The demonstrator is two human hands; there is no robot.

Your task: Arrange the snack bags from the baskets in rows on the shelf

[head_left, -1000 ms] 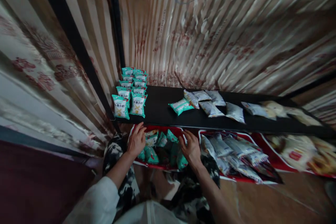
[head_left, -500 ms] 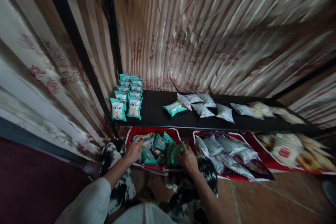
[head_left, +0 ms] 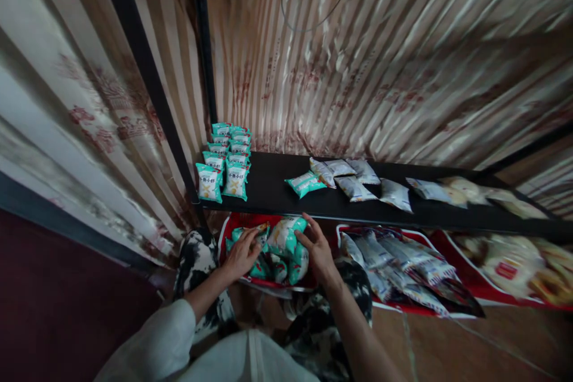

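Observation:
Both hands work at a red basket [head_left: 225, 233] of teal-and-white snack bags below the shelf's front edge. My left hand [head_left: 243, 253] lies over the basket's left part, fingers apart and touching the bags beneath; its fingertips are partly hidden. At the right side, my right hand [head_left: 317, 250] grips the edge of a teal snack bag [head_left: 284, 236] on top of the pile. Another teal bag [head_left: 298, 264] lies below it. On the shelf's left end, two rows of upright teal snack bags [head_left: 236, 180] stand with their printed fronts facing me.
Along the black shelf [head_left: 268, 185] lie a loose teal bag [head_left: 305, 183] and several pale bags [head_left: 353, 188]. A second basket [head_left: 405, 231] holds silvery bags, and another basket [head_left: 452, 250] further right holds larger packs. A dark shelf post [head_left: 147, 77] rises at the left.
My right hand has come up with a teal snack bag, which now shows on top of the pile. My left hand has shifted slightly right. The view has moved a little.

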